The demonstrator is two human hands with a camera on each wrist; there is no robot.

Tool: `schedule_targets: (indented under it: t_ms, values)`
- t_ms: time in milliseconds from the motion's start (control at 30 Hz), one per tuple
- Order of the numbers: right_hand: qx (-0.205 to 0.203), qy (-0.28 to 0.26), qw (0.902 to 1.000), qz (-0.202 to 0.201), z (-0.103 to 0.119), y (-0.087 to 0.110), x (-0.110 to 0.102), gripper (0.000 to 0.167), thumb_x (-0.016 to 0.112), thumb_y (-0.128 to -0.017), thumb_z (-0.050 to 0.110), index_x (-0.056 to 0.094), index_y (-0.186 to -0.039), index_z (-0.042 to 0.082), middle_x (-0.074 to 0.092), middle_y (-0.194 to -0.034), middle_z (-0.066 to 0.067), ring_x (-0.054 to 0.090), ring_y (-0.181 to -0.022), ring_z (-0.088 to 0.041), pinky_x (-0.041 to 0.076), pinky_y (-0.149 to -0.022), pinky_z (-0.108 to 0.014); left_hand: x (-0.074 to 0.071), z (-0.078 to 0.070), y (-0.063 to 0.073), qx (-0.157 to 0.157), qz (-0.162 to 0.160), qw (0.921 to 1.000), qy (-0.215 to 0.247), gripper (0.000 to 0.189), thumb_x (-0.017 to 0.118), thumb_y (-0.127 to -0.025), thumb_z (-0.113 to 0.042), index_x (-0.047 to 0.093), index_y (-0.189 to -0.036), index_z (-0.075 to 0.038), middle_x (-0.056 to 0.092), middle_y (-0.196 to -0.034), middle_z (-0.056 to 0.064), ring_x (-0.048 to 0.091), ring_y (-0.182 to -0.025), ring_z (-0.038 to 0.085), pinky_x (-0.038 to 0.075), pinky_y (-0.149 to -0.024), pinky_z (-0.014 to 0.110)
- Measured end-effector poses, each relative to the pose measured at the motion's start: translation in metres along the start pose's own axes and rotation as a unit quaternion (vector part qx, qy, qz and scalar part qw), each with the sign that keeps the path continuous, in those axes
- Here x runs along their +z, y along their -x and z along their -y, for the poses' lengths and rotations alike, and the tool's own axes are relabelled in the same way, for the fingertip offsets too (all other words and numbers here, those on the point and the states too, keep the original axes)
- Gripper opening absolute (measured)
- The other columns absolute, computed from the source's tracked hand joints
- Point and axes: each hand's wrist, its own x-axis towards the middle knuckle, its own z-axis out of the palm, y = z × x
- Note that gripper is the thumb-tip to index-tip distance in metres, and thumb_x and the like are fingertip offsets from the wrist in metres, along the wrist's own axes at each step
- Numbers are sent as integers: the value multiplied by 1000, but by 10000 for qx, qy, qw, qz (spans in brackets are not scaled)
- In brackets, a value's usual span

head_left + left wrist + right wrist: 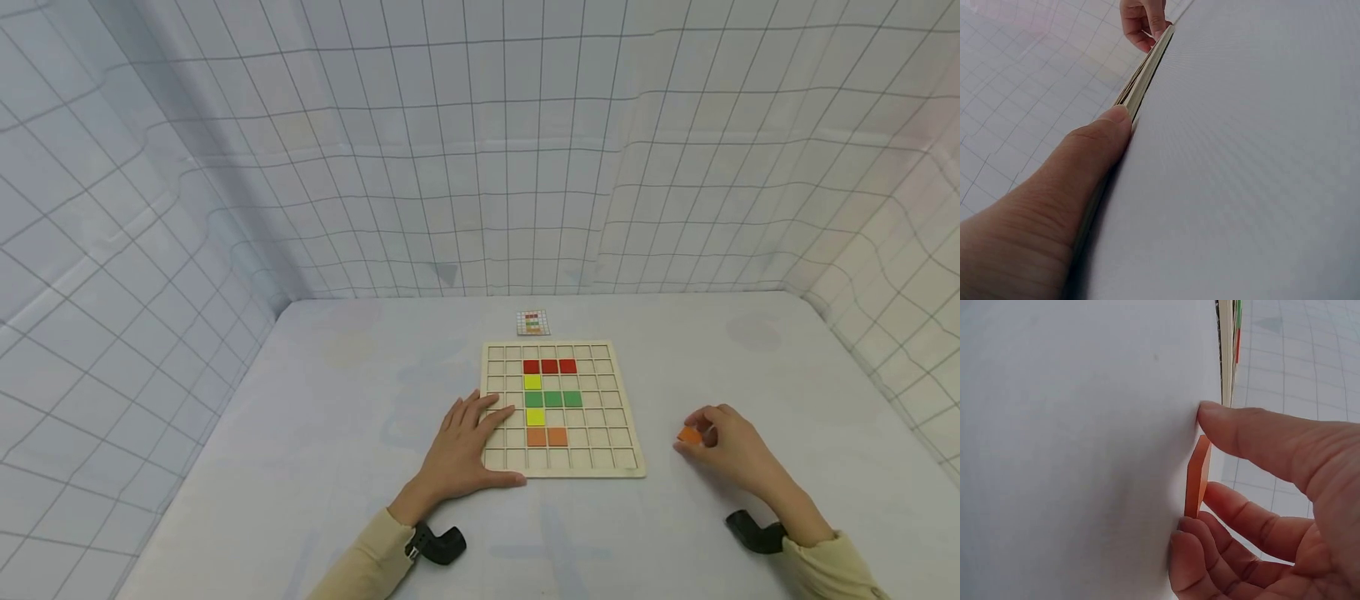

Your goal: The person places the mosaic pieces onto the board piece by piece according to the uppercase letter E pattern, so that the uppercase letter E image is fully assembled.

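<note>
A pale wooden grid board [600, 458] lies flat on the table, with red, yellow, green and orange square tiles set in its cells. Its bottom filled row has two orange tiles [547, 437]. My left hand [461, 450] rests at the board's lower left corner, fingers spread over the left cells and thumb [1094, 140] against the front edge. To the right of the board, my right hand [731, 450] holds a loose orange tile [1197, 478] between thumb and fingers, close to the table surface.
Behind the board lies a small card [533, 322] printed with a coloured grid pattern. White cloth with dark grid lines [480, 167] hangs at the back and both sides of the white table [337, 433]. Black straps with mounts [442, 546] sit at both wrists.
</note>
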Motion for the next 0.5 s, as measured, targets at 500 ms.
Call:
schedule_targets:
  t_ms: [500]
  values:
    - [76,-293,9994,163,7,-6,5,26,79,-77,9,60,-94,3,58,-85,-3,52,-72,-17,45,-59,-30,-1,0,0,27,5,10000,31,99,57,-68,-81,38,-147,-24,29,-149,5,13,-142,27,6,-114,41]
